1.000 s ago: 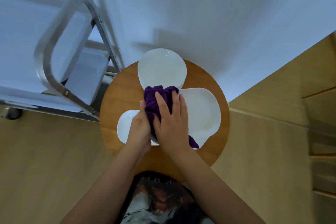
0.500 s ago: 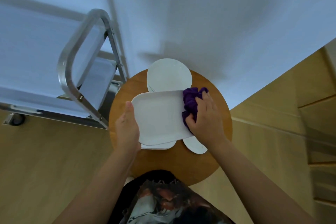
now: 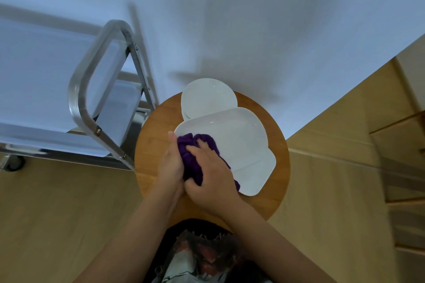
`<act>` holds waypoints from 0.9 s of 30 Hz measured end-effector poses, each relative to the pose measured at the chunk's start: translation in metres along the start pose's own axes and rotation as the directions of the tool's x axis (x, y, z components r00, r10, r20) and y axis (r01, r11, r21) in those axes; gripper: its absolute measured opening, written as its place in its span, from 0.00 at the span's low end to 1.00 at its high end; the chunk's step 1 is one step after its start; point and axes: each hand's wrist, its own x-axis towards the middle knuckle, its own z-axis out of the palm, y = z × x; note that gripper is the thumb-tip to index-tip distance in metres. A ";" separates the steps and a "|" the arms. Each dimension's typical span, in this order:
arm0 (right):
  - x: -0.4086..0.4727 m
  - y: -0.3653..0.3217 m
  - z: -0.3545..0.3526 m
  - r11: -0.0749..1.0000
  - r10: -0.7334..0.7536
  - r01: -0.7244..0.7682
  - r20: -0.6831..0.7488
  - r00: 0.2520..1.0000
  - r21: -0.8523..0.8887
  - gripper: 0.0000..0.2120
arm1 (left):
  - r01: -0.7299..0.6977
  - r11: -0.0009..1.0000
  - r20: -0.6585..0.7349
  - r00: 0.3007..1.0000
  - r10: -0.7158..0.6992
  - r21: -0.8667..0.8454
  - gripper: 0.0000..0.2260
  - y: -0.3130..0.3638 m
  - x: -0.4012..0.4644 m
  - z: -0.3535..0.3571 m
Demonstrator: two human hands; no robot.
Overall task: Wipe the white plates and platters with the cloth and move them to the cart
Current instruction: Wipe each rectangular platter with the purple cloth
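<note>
Right hand (image 3: pixel 212 181) gripping purple cloth (image 3: pixel 192 158) on white platter (image 3: pixel 239 142), frame center; left hand (image 3: pixel 171 165) holding platter edge, finger curl hidden.

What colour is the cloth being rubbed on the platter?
Dark purple; the cloth shows best in the head view, bunched under the right hand.

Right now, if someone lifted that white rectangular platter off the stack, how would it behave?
The white rectangular platter looks rigid and glazed, so it probably stays flat and feels slippery. It is likely breakable if dropped. Resting askew on another white platter, it may slide when the purple cloth pushes it.
</note>
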 end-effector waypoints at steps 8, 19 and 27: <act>-0.001 0.015 -0.027 0.994 -0.103 0.108 0.143 0.984 -0.033 0.20 | 0.099 0.994 0.027 0.995 -0.098 -0.042 0.21 0.013 0.001 -0.003; -0.003 0.090 -0.077 0.990 0.071 -0.076 -0.050 0.996 -0.118 0.20 | -0.081 0.970 0.002 0.997 0.083 0.227 0.24 0.038 0.014 -0.014; -0.016 0.042 -0.065 0.950 0.158 -0.071 -0.272 0.949 0.303 0.27 | -0.015 0.990 -0.004 1.000 0.016 0.139 0.18 0.031 0.002 0.004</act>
